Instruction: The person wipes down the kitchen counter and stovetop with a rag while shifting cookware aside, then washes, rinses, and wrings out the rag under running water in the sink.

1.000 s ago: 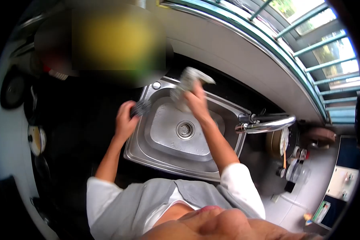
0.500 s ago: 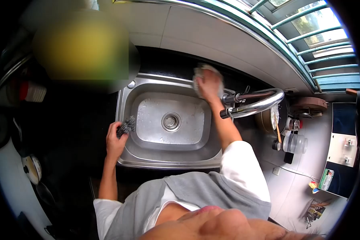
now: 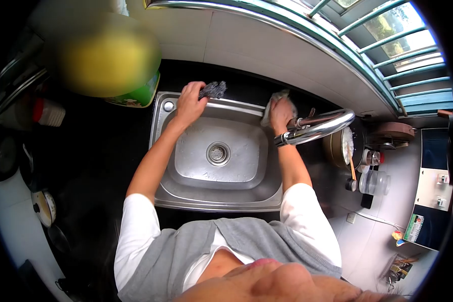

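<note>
My left hand (image 3: 190, 106) is closed around a dark grey steel wool scrubber (image 3: 213, 90) at the back rim of the sink, left of its middle. Under my right hand (image 3: 281, 113), at the sink's back right corner beside the faucet, is a pale cloth (image 3: 286, 96), bunched in the fingers. Between my arms lies the stainless steel sink (image 3: 219, 199), its basin wet with drops and its round drain (image 3: 218, 154) uncovered. The curved chrome faucet (image 3: 332, 127) passes over my right wrist and partly hides it.
A blurred yellow shape (image 3: 105, 58) and a green container (image 3: 145, 94) stand at back left. Right of the faucet are a pot (image 3: 337, 148) with white contents, glass jars (image 3: 375, 182) and a brown lid (image 3: 390, 132). A barred window (image 3: 402, 55) is at upper right.
My left hand has carried the scrubber from the sink's left rim to the back rim. My right hand with the cloth has shifted right along the back edge, closer to the faucet.
</note>
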A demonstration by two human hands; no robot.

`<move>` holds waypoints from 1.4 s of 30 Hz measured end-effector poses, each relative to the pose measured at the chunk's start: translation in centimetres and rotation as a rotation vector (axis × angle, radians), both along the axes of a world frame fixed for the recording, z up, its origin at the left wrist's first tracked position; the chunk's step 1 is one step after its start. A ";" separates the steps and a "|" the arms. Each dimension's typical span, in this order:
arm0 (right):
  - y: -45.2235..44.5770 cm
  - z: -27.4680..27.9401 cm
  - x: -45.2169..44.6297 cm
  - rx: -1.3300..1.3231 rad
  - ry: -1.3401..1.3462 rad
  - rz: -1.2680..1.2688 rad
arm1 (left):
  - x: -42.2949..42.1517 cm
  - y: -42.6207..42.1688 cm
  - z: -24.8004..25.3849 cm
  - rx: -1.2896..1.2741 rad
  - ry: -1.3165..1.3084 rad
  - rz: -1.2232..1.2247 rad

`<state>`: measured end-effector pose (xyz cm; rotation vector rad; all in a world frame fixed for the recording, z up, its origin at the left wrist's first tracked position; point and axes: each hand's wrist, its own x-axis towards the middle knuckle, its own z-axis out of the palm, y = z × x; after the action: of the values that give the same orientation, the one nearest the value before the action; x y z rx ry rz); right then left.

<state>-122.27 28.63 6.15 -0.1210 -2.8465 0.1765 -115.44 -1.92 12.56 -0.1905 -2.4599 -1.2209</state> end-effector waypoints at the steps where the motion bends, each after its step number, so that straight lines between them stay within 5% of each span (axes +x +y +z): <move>1: -0.5 1.0 1.0 -0.046 -0.056 0.068 | -1.6 1.0 -0.6 -0.034 -0.016 0.017; 6: 0.0 -2.5 8.8 -0.350 -0.345 0.318 | -4.2 3.9 -3.4 -0.258 -0.087 0.071; 8: 0.9 -5.0 12.7 -0.505 -0.444 0.254 | -2.2 3.1 -1.6 -0.243 0.143 0.066; 12: 0.7 -2.0 19.9 -0.732 -0.642 0.259 | 3.9 -4.3 9.5 -0.133 0.470 0.115; 15: 0.2 0.4 23.0 -0.858 -0.764 0.261 | 4.7 -12.3 15.4 -0.485 0.664 0.450; 17: -0.9 2.4 23.9 -1.099 -0.840 0.215 | 1.8 -18.0 15.0 -0.664 0.549 0.456; 22: -2.1 4.3 24.7 -1.054 -0.801 0.287 | -1.8 -22.6 15.7 -0.774 0.265 0.229; 26: -3.3 6.6 25.5 -1.250 -0.716 0.313 | 2.1 -19.6 20.2 -0.898 -0.247 0.190; 34: -5.5 5.4 25.2 -1.954 -0.800 0.342 | 12.1 -13.5 21.1 -0.811 -0.032 0.296; 36: -7.4 5.7 24.8 -2.061 -0.809 0.545 | 15.3 -11.4 22.2 -0.779 0.034 0.310; 38: -11.0 4.5 25.2 -2.162 -0.767 0.490 | 18.9 -7.9 24.4 -0.726 0.092 0.345; 40: -14.9 7.4 25.7 -2.189 -0.586 0.765 | 22.1 -4.4 25.5 -0.641 0.144 0.319; 41: -14.8 7.9 25.1 -2.371 -0.653 0.533 | 23.4 -3.0 25.8 -0.627 0.153 0.303; 42: -14.2 8.0 23.6 -2.535 -0.715 0.632 | 24.8 -1.9 26.0 -0.610 0.155 0.289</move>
<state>-98.65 14.39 14.20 0.2676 -0.7798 3.6082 -90.64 -3.77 38.54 -0.0813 -2.5339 -0.3066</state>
